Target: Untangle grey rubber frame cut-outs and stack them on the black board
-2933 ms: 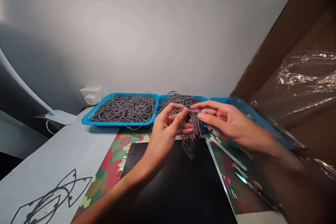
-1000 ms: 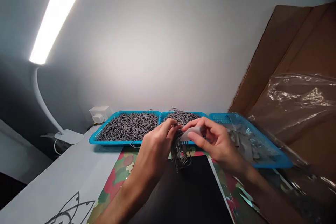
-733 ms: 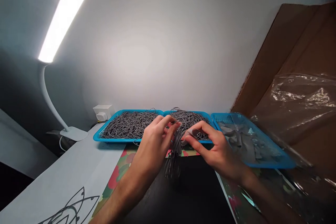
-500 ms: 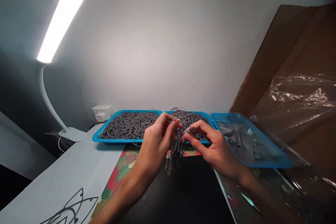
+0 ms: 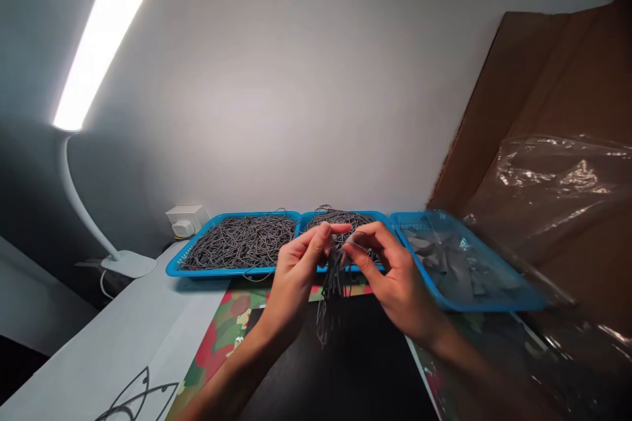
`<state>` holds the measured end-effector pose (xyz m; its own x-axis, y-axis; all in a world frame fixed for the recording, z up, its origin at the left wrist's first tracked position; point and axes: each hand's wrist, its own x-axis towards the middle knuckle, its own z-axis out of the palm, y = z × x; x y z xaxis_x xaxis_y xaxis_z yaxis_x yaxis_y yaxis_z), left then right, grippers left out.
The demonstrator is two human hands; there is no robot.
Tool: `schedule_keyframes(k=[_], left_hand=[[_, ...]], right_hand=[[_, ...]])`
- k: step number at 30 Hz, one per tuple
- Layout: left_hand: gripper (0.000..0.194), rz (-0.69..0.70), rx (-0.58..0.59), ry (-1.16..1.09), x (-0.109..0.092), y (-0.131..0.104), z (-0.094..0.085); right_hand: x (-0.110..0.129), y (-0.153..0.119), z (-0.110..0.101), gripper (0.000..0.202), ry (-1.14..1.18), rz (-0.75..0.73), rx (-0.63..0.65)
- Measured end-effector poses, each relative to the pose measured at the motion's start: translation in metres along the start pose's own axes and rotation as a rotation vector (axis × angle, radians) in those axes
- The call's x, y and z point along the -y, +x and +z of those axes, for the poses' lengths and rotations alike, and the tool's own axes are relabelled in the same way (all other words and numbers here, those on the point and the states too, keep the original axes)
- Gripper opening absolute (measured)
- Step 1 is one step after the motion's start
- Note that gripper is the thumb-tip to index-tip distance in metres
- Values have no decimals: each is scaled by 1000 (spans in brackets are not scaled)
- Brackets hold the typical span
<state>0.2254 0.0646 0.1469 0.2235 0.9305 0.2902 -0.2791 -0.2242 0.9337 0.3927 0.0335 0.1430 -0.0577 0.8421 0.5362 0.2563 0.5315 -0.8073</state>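
My left hand (image 5: pixel 299 263) is closed in front of the middle basket, its thumb and fingers pinching a bundle of thin grey cords (image 5: pixel 334 276). The loose looped ends of the bundle dangle below the fingers. My right hand (image 5: pixel 397 273) is close beside it on the right, thumb and index finger pressed together at the bundle's upper part. Something small and grey shows between those right fingertips; it is too small to tell whether it is a cord or a fabric strip. Both hands hover above the black mat (image 5: pixel 340 368).
Grey cords (image 5: pixel 251 240) fill the left blue basket (image 5: pixel 212 273), and more (image 5: pixel 340 217) heap the middle one. Grey fabric pieces (image 5: pixel 444 256) lie in the right blue basket (image 5: pixel 494 308). Clear plastic (image 5: pixel 553 171) and cardboard (image 5: pixel 503 92) stand right; a lamp (image 5: pixel 131 263) stands left.
The view has shifted slightly. My left index finger has stretched out toward the right hand over the cords. The bundle is still held between the hands, hanging slightly lower.
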Motion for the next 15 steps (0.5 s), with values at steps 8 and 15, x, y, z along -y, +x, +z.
schedule_keyframes(k=[8,15], left_hand=[[44,203,-2,359,8,-5,-5],[59,151,-99,90,9,-5,2]], right_hand=[[-2,-2,7,9,-23,-57,-74],[-5,-2,8,20,27,-25,-125]])
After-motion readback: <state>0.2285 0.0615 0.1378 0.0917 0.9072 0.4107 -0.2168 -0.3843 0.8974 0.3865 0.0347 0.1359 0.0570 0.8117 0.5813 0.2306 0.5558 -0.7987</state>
